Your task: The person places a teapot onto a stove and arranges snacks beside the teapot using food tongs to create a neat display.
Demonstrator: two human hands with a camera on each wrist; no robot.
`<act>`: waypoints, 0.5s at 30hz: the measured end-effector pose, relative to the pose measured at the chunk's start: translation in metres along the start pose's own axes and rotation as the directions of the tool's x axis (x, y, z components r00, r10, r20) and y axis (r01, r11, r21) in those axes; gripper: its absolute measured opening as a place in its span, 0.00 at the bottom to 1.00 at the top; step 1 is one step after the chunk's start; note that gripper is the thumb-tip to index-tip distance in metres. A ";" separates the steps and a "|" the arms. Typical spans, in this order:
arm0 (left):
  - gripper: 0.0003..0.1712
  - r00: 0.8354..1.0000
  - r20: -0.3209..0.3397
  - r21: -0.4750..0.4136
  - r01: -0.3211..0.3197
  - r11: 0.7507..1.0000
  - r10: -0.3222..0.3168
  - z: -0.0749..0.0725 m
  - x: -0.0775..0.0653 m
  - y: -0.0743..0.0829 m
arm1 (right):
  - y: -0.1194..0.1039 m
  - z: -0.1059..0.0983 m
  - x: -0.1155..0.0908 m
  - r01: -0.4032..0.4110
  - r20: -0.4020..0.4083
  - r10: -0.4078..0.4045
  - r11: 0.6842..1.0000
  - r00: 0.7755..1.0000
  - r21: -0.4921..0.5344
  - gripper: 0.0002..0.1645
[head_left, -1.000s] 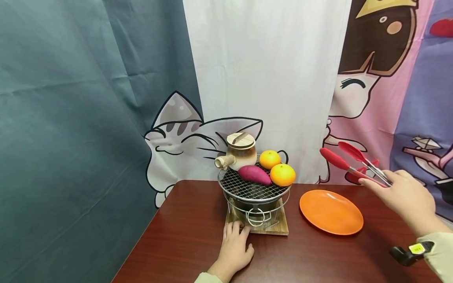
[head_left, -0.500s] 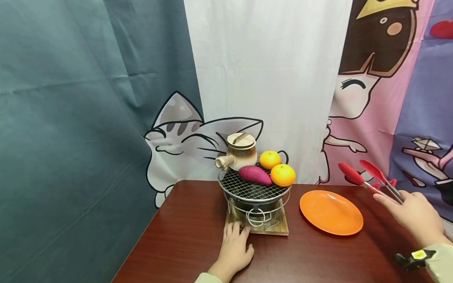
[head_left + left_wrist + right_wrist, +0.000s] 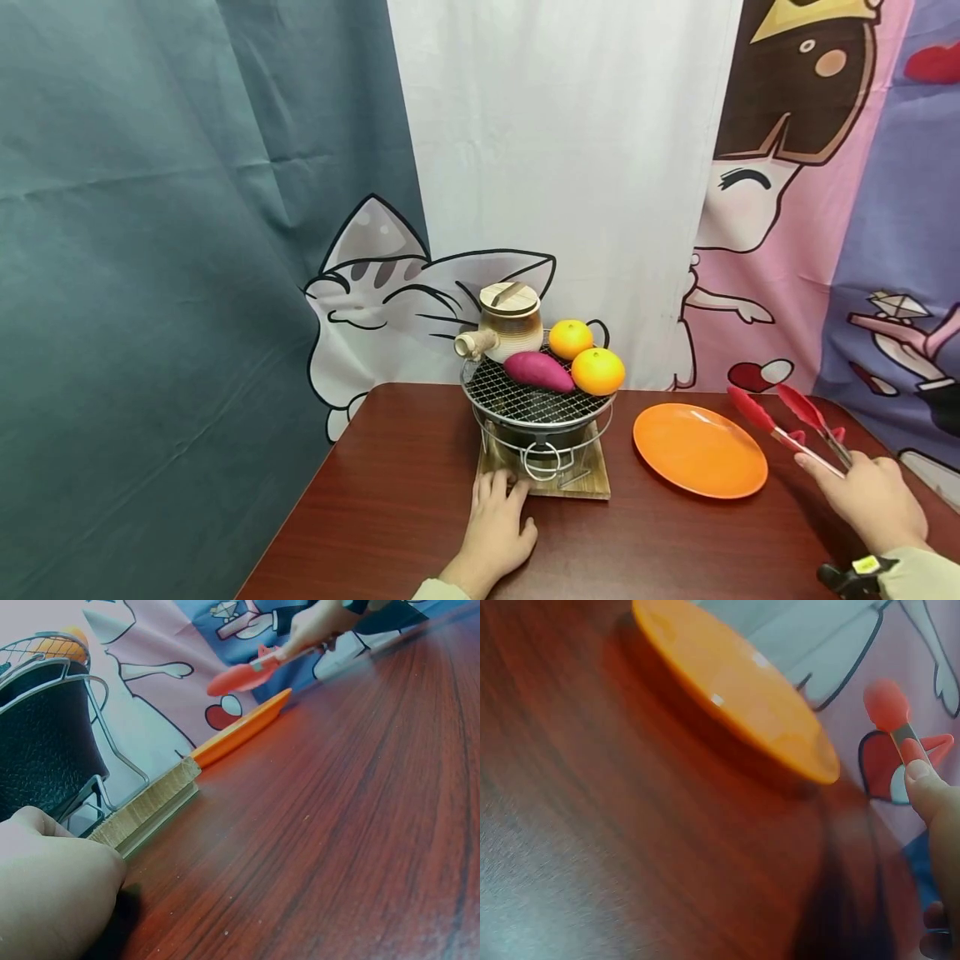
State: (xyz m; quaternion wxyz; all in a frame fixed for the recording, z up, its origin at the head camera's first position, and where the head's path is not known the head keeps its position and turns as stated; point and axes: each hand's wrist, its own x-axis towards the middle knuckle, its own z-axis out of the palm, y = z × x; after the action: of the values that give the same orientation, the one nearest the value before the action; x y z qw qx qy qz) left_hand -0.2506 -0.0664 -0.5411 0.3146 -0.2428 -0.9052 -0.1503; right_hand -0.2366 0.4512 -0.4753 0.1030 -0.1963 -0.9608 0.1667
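My right hand [image 3: 873, 500] grips red-tipped metal tongs [image 3: 813, 433] above the table's right side, beyond the orange plate [image 3: 701, 450]. The tongs stand spread, with nothing between their tips. My left hand [image 3: 495, 533] rests on the table, its fingertips at the front edge of a wooden board [image 3: 596, 475]. On that board stands a small grill [image 3: 536, 417] with a wire mesh top. A purple sweet potato [image 3: 538, 371], two oranges [image 3: 597, 371] and a lidded clay pot [image 3: 513, 329] sit on the mesh. In the left wrist view, the left fingertips are mostly hidden.
The reddish-brown table [image 3: 390, 500] ends at a printed curtain [image 3: 570, 150] behind the grill. The pot's side handle [image 3: 476, 342] sticks out to the left past the mesh rim. The plate lies flat, right of the grill.
My right hand has moved down with the tongs, after first shifting right, and is lower over the table. My left hand, the grill and its load stay put.
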 end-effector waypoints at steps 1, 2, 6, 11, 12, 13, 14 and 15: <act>0.26 1.000 0.000 -0.001 0.000 1.000 0.000 0.000 0.000 0.000 | 0.002 0.004 -0.001 -0.014 0.006 0.014 1.000 1.000 0.001 0.61; 0.26 1.000 0.002 -0.002 0.000 1.000 0.000 0.000 0.000 0.000 | 0.003 0.007 -0.003 -0.029 0.011 0.029 1.000 1.000 0.002 0.61; 0.26 1.000 0.005 -0.004 0.000 1.000 0.000 0.001 0.001 -0.001 | 0.009 0.019 -0.008 -0.091 0.024 0.091 0.996 0.996 0.020 0.63; 0.26 1.000 -0.009 -0.006 -0.009 1.000 0.009 0.001 0.000 -0.001 | 0.012 0.030 -0.012 -0.180 0.056 0.179 0.983 0.982 0.020 0.65; 0.26 1.000 -0.015 -0.006 -0.011 1.000 0.011 0.001 0.000 -0.001 | 0.012 0.032 -0.013 -0.192 0.062 0.190 0.981 0.980 0.020 0.65; 0.26 1.000 -0.017 -0.004 -0.012 1.000 0.012 0.001 0.000 -0.001 | 0.011 0.033 -0.014 -0.201 0.067 0.199 0.979 0.978 0.017 0.65; 0.26 1.000 -0.020 -0.005 -0.014 1.000 0.014 0.001 -0.001 -0.002 | 0.011 0.034 -0.015 -0.208 0.070 0.206 0.978 0.976 0.018 0.65; 0.26 1.000 -0.024 -0.004 -0.017 1.000 0.017 0.001 -0.001 -0.002 | 0.010 0.035 -0.015 -0.213 0.073 0.212 0.977 0.975 0.014 0.66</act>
State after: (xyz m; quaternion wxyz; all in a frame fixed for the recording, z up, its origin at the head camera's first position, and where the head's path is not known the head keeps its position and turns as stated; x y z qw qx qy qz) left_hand -0.2516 -0.0679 -0.5429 0.3262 -0.2492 -0.8990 -0.1526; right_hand -0.2284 0.4442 -0.5130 0.0527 -0.2908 -0.9354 0.1941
